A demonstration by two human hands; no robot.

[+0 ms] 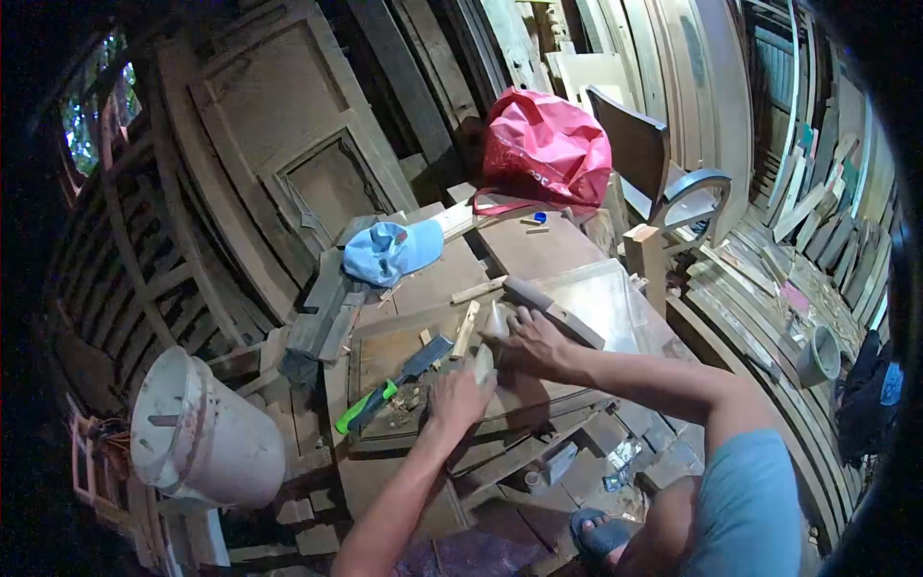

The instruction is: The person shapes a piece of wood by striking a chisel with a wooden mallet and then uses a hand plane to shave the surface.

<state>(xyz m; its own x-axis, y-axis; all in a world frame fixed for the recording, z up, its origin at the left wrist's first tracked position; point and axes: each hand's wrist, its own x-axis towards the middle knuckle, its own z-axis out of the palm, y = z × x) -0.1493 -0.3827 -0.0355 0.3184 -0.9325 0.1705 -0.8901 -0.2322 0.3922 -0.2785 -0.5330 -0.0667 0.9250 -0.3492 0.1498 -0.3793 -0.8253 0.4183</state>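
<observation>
My left hand [459,397] is closed around a small pale piece [483,364] over the wooden panel [385,338]. Just above it to the right, my right hand [535,343] has its fingers bent around a pale, glossy thing [496,322]; I cannot tell what kind of thing this is. A dark wooden bar [555,313] lies right beside my right fingers. To the left of my left hand rests a chisel [394,385] with a green and black handle and a flat grey blade. Thin wood strips [465,330] and shavings [408,406] lie on the panel.
A light blue cap [392,252] and a pink bag [548,149] sit at the back of the worktable. A white bucket [207,433] stands at the left, a chair [663,183] behind on the right. Stacked planks [769,356] line the right side.
</observation>
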